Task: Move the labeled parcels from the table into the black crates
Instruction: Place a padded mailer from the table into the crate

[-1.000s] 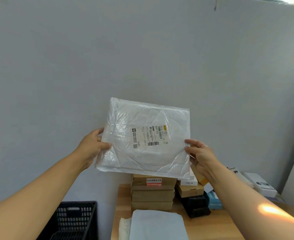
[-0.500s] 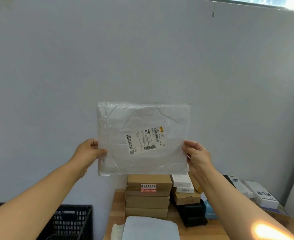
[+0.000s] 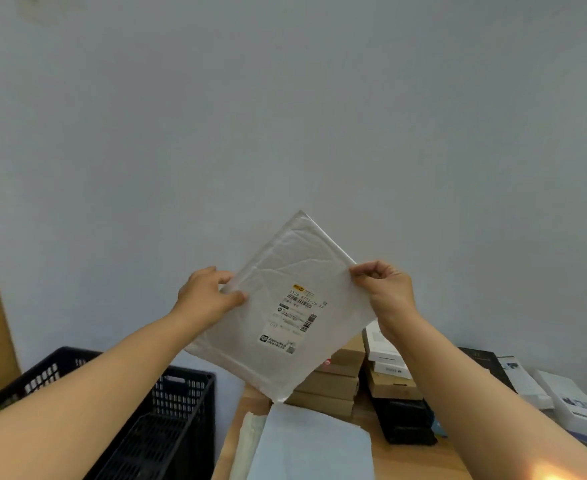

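A small parcel-sorting room: stacked cardboard boxes (image 3: 333, 379) on a wooden table (image 3: 406, 455), a black crate (image 3: 167, 410), bare wall (image 3: 285, 116).

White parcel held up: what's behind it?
Behind the white parcel, gripped by left hand and right hand: wall, part of the brown box stack. The stack's left portion is hidden.

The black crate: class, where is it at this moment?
In the head view, the black crate stands low on the left, beside the wooden table and below the left hand holding the white parcel.
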A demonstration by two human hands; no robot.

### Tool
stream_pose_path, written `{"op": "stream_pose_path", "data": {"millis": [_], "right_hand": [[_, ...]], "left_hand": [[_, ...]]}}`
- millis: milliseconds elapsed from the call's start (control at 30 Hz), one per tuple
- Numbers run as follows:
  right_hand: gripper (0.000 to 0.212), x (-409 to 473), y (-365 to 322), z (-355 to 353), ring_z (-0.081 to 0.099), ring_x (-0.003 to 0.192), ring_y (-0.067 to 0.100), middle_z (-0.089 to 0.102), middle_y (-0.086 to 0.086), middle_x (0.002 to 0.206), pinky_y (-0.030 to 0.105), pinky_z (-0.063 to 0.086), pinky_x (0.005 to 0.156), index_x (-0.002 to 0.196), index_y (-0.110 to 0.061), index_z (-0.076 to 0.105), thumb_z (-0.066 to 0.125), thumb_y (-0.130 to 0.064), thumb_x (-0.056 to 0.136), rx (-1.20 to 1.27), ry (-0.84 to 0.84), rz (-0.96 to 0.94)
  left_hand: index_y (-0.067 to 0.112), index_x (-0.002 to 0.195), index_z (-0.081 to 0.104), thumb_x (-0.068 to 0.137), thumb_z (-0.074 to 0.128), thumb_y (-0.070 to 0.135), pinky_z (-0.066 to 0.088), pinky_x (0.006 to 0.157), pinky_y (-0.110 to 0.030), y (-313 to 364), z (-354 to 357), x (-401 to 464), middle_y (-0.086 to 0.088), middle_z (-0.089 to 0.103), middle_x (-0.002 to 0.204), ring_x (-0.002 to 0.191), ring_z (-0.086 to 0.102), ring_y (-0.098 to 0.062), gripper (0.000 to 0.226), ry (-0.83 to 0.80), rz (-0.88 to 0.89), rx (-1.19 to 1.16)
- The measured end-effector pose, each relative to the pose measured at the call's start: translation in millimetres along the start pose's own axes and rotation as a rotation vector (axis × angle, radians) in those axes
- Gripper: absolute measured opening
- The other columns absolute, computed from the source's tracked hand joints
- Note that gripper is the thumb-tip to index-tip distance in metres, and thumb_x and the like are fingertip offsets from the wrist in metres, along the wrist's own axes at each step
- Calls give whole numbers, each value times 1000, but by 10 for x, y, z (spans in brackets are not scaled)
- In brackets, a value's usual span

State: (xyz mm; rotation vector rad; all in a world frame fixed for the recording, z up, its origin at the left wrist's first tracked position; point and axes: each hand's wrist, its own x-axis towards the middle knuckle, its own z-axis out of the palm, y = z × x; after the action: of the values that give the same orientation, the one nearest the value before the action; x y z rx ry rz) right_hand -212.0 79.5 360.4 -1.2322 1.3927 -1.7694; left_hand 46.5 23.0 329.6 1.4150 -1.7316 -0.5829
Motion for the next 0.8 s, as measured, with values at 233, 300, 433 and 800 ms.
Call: {"op": "stream_pose_path", "data": {"millis": [233,300,433,800], "right_hand": [[29,-49,299,310,55,102,8,60,-7,110,23,50,83,91,-25,69,59,2,83,-120,29,-36],[34,-85,385,375,47,118,12,53,-6,122,29,44,93,106,-26,64,63,-1,83,-151,90,-21],[50,-253,523,622,48,123,18,51,3,135,31,40,96,132,-15,47,64,-5,87,-118,12,139],[30,-966,671,2481,56,82,9,63,6,105,15,41,65,119,-7,58,61,-19,92,-38,-194,309]], "left_hand": [[6,95,67,87,65,16,45,61,-26,-201,-191,-271,-8,66,86,69,59,-19,12,96,-184,-399],[5,93,67,87,65,15,48,66,-30,-314,-317,-282,-11,68,88,72,62,-24,12,116,-216,-474],[5,85,63,86,66,16,49,74,-39,-546,-620,-289,-17,65,86,75,61,-27,12,167,-259,-549],[10,91,66,89,65,16,53,72,-36,-1683,-1921,-334,-10,71,91,80,67,-26,7,213,-399,-737]]}}
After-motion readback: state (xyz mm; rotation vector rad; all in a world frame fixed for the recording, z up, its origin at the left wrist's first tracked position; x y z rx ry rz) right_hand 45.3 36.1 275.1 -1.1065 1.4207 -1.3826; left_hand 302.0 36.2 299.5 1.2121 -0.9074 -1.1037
